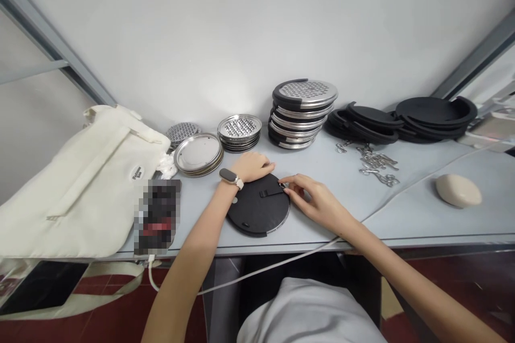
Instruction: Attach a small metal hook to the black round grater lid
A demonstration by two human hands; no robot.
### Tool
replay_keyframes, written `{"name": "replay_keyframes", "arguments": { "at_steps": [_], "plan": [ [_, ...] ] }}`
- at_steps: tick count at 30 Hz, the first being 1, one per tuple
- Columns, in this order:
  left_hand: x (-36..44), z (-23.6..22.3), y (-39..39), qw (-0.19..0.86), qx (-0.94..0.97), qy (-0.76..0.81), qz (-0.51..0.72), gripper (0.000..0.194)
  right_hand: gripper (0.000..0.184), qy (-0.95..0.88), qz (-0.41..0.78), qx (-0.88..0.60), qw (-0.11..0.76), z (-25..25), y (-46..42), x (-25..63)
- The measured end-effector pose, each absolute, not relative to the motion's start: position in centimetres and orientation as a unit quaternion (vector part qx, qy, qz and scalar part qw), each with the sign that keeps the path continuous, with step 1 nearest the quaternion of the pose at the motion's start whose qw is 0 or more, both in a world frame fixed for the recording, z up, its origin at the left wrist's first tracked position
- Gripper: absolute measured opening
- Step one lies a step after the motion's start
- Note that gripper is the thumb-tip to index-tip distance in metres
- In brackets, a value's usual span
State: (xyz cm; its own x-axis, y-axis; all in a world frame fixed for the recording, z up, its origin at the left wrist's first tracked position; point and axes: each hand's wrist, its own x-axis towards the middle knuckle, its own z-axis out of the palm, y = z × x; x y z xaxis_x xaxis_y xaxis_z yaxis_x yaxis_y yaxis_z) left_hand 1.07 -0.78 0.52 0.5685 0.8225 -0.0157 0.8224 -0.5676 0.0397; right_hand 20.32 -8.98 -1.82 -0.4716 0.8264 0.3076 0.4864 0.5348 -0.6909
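A round black disc (257, 206) with a silver strip along its near right edge lies on the table in front of me. Across its far rim rests my left hand (254, 166), fingers bent over the edge and gripping it; the wrist wears a dark smart band. Thumb and fingertips of my right hand (311, 195) pinch a small metal clasp (281, 185) at the disc's right edge, mostly covered by the fingers. A black tab (271, 192) lies on the disc beside those fingertips. Several metal clasps (378, 163) are heaped to the right.
Behind the disc stand a tall stack of black-rimmed grater discs (303, 118), metal grater plates (240, 131) and plain metal plates (199, 154). Black round holders (434, 118) pile up at back right. A cream bag (88, 187), a phone (159, 217), a white cable (386, 203) and a beige rounded object (458, 190) lie around.
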Motion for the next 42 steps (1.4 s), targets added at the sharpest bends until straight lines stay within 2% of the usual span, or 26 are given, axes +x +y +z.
{"name": "replay_keyframes", "arguments": {
  "at_steps": [30, 42],
  "plan": [
    [0.99, 0.45, -0.75, 0.019, 0.886, 0.463, 0.008, 0.055, 0.021, -0.803, 0.304, -0.409, 0.308, -1.75, -8.99, 20.34],
    [1.03, 0.42, -0.77, 0.022, 0.883, 0.468, 0.01, 0.056, 0.021, -0.795, 0.311, -0.4, 0.333, -1.91, -9.22, 20.24]
  ]
}}
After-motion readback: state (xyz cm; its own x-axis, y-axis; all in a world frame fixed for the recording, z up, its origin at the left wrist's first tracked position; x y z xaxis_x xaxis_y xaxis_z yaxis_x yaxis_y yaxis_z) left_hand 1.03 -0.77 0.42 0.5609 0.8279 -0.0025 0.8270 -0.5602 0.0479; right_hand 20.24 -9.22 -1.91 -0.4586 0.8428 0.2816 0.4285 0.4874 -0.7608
